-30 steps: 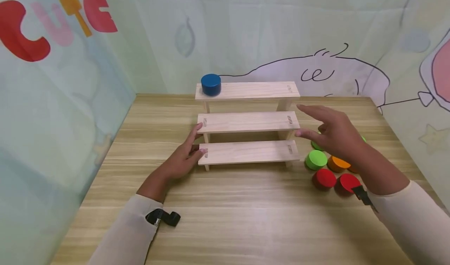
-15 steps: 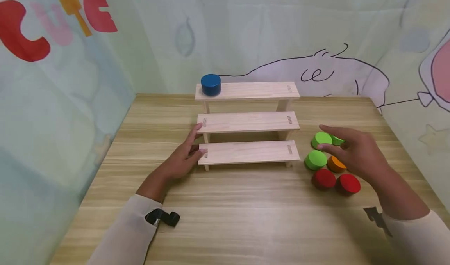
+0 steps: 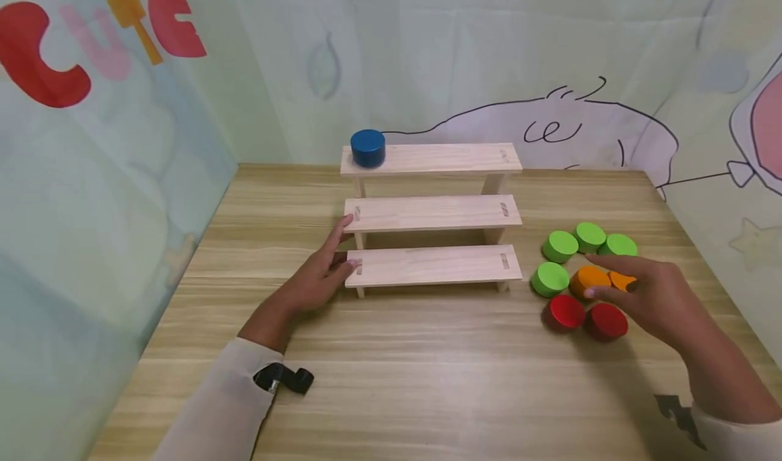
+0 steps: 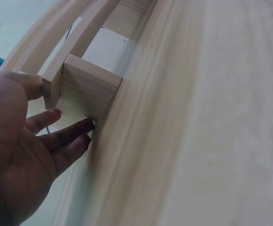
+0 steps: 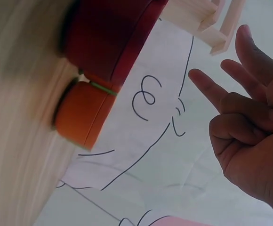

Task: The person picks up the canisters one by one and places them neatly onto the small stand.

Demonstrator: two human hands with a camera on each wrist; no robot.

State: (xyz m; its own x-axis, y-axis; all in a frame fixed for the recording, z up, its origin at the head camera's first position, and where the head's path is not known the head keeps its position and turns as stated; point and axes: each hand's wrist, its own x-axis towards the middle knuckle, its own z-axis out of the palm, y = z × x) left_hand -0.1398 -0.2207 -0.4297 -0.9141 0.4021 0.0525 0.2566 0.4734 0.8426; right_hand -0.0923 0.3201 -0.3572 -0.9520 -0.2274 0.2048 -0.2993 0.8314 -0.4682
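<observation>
Hovering by the left orange disc (image 3: 582,278), your right hand (image 3: 656,298) is nearer, empty, thumb and forefinger apart; disc lies left of its palm. Your left hand (image 3: 314,281) spreads its fingers against the left end of the rack (image 3: 434,212), long axis running crosswise.

The place resembles a children's play corner: cloth walls (image 3: 427,47) bearing cartoon drawings (image 3: 552,132), a pink balloon (image 3: 768,118) and the lettering "CUTE" (image 3: 113,67) border a wood-grain surface (image 3: 440,373).

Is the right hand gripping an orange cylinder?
No, the right wrist view shows the right hand with nothing between its thumb and fingers.
</observation>
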